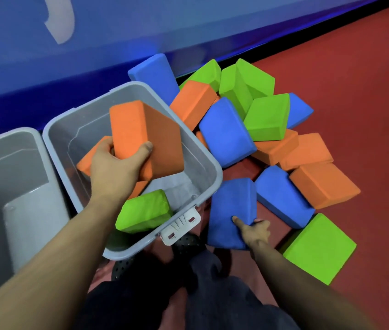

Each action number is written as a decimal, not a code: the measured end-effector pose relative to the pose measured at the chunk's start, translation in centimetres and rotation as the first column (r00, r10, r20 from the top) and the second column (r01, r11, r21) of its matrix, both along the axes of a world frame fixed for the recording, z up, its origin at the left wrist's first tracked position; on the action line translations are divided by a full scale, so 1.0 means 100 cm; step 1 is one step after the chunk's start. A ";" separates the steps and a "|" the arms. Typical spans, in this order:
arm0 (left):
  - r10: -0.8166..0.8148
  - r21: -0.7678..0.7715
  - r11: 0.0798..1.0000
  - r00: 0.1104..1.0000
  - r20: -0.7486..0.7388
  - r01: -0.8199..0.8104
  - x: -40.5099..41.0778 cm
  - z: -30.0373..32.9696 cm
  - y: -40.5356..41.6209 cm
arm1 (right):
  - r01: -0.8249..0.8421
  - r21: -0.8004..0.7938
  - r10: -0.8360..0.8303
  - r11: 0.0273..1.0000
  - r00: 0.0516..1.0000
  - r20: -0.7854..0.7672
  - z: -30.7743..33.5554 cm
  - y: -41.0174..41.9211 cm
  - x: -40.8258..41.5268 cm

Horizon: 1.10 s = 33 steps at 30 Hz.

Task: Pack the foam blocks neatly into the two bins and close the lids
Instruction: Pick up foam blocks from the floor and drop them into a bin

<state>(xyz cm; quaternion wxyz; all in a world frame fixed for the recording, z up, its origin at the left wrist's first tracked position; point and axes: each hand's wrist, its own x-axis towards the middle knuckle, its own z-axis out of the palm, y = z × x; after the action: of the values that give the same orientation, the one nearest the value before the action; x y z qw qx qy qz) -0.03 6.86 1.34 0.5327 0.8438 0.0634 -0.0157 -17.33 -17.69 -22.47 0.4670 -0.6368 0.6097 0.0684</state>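
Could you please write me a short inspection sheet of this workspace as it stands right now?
Surface: red floor, bare beyond the blocks.
Job's things: right bin open, holding a green block and orange ones; left bin open; loose pile beside them.
Clutter: nothing seen.
Grippers: left hand holds an orange block over the right bin; right hand grips a blue block.
Cables: nothing seen.
Surroundings: blue padded wall.

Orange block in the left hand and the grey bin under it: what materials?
Orange block: looks like soft foam, matte and finely grainy, with no shine and rounded edges. Grey bin: probably moulded plastic, smooth and semi-gloss; thin rolled rim, with a white clip latch on the near rim.
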 end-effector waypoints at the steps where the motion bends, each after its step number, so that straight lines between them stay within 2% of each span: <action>1: 0.006 0.000 1.000 1.000 -0.004 -0.006 -0.002 0.003 0.000 | 0.012 -0.054 -0.011 0.998 1.000 0.009 0.016 -0.001 -0.002; 4: 0.032 -0.005 0.999 0.999 -0.011 -0.032 -0.007 0.011 0.005 | 0.082 -0.262 -0.053 0.962 0.992 0.116 0.073 -0.011 0.000; 7: 0.099 -0.011 0.995 0.995 -0.032 -0.099 -0.010 0.012 0.017 | 0.201 -0.424 -0.049 0.883 0.938 0.343 0.134 -0.022 0.010; 9: 0.164 -0.015 0.986 0.984 -0.065 -0.165 -0.011 0.013 0.024 | 0.217 -0.484 0.053 0.848 0.873 0.485 0.175 -0.022 0.021; 12: 0.228 -0.072 0.969 0.966 -0.120 -0.237 -0.015 0.013 0.032 | 0.101 -0.544 0.289 0.833 0.758 0.584 0.221 -0.004 0.045; 15: 0.263 -0.079 0.958 0.956 -0.130 -0.275 -0.016 0.011 0.038 | -0.079 -0.646 0.515 0.759 0.681 0.521 0.236 0.033 0.078; 17: 0.296 -0.042 0.952 0.948 -0.117 -0.303 -0.014 0.008 0.043 | -0.217 -0.671 0.611 0.709 0.664 0.431 0.230 0.060 0.101; 21: 0.293 -0.023 0.954 0.949 -0.120 -0.298 -0.002 -0.006 0.052 | -0.464 -0.695 0.725 0.550 0.677 0.122 0.198 0.097 0.137; 24: 0.232 -0.014 0.971 0.958 -0.168 -0.238 0.006 -0.020 0.055 | -0.637 -0.616 0.789 0.464 0.613 -0.039 0.172 0.104 0.146; 29: 0.181 -0.011 0.981 0.942 -0.283 -0.191 0.009 -0.051 0.052 | -0.826 -0.360 0.860 0.433 0.499 -0.109 0.145 0.103 0.134; 33: 0.076 -0.087 0.989 0.926 -0.370 -0.116 0.007 -0.064 0.043 | -0.832 -0.315 0.855 0.457 0.508 -0.103 0.147 0.097 0.122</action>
<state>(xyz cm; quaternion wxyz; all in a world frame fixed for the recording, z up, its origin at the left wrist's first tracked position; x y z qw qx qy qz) 0.64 11.14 -5.04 0.5563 0.7922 0.2016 -0.1496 -5.17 -7.95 -7.82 0.2809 -0.9237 0.1999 0.1670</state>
